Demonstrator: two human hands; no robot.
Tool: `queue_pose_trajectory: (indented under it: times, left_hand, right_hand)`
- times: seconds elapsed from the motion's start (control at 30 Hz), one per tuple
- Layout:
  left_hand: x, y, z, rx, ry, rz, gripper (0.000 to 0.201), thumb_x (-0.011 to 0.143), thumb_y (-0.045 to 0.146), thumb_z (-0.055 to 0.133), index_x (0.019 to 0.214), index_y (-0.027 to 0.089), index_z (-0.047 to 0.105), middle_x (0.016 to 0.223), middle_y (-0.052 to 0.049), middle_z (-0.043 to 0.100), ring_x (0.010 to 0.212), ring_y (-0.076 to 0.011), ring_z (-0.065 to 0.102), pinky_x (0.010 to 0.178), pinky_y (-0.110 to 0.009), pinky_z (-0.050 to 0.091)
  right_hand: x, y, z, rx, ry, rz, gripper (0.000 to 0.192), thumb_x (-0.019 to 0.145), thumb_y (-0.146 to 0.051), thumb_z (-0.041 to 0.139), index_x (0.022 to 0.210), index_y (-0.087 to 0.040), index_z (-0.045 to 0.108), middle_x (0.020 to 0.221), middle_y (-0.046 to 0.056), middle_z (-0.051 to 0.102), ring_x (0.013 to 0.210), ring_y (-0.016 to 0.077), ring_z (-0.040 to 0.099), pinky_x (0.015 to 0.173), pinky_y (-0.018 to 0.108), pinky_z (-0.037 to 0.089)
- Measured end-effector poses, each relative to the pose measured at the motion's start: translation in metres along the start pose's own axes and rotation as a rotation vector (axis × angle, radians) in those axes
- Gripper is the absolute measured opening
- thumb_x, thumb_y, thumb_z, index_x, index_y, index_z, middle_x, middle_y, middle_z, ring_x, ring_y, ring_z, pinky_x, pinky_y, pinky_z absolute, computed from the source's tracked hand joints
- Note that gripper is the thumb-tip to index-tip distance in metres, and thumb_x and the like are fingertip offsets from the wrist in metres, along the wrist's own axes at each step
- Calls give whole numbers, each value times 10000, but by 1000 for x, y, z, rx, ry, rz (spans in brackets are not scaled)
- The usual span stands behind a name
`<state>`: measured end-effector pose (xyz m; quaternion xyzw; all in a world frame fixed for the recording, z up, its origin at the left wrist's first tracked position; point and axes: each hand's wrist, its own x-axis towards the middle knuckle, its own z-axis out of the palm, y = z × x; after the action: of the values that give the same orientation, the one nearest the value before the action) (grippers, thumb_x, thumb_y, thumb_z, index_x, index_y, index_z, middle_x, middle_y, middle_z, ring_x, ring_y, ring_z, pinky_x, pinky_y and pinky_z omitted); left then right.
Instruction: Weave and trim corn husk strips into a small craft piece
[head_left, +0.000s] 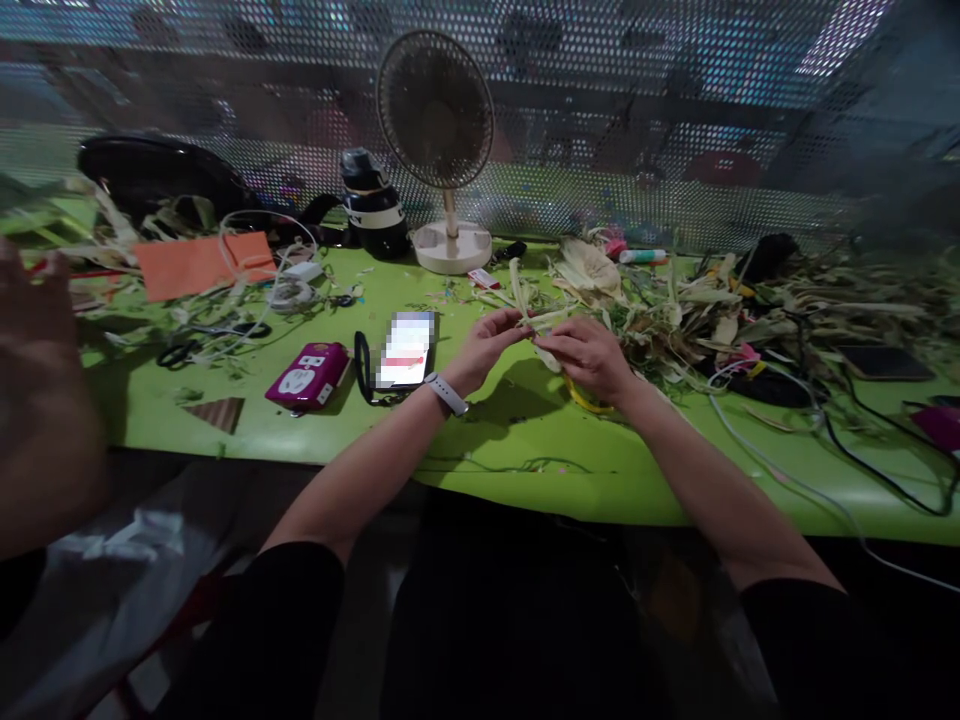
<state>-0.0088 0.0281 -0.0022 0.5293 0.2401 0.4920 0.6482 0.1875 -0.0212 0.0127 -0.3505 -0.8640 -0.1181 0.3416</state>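
Pale green corn husk strips [517, 286] stick up between my two hands over the middle of the table. My left hand [491, 348], with a light watch band at its wrist, pinches the husk between thumb and fingers. From the other side my right hand [587, 355] is closed on the same husk, its fingertips close to the left ones. A yellow, curved object [587, 400] lies on the table below my right hand, partly hidden by it. To the left of my left hand rests a phone [409, 350] with its screen lit.
A heap of dry husks [705, 310] covers the right side of the green table [480, 485]. Behind stand a fan [451, 250] and a black bottle [373, 215]. Left are a magenta case [309, 377], scissors [180, 352] and orange paper [180, 268]. Another person's hand [45, 370] is at far left.
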Motion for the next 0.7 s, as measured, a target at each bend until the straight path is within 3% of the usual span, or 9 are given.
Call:
queue_pose_trajectory:
  times: [0.1,0.27,0.5,0.7]
  left_hand:
    - [-3,1,2,68,-26,-41,254,678,244,795,913,167,734,956,-41,733,919,-145,644,956,-333,480]
    - [-7,2,6,128,-83,-82,296,670,282,808,937,173,741,1007,-54,745,965,-163,652,1002,-377,476]
    - [-8,0,7,192,-126,-66,217,740,226,730,950,171,716,979,-40,730,926,-141,651,985,-363,482]
    - [-8,-3,8,231,-111,24,198,805,266,659,975,173,703,1029,-53,721,970,-156,641,978,-351,479]
  right_hand:
    - [-1,-4,1,-59,37,-12,199,945,-286,532,1043,-265,705,954,48,683,893,194,592,771,337,448]
    - [-1,-13,8,-196,116,223,231,972,-335,468,984,-243,679,1073,85,672,1034,251,564,917,430,405]
    - [-3,-10,22,-82,117,404,329,1004,-445,361,960,-206,584,883,99,667,844,239,606,758,371,448]
    - [0,-18,21,199,155,563,345,960,-548,430,902,-224,534,770,38,634,678,187,578,658,329,427]
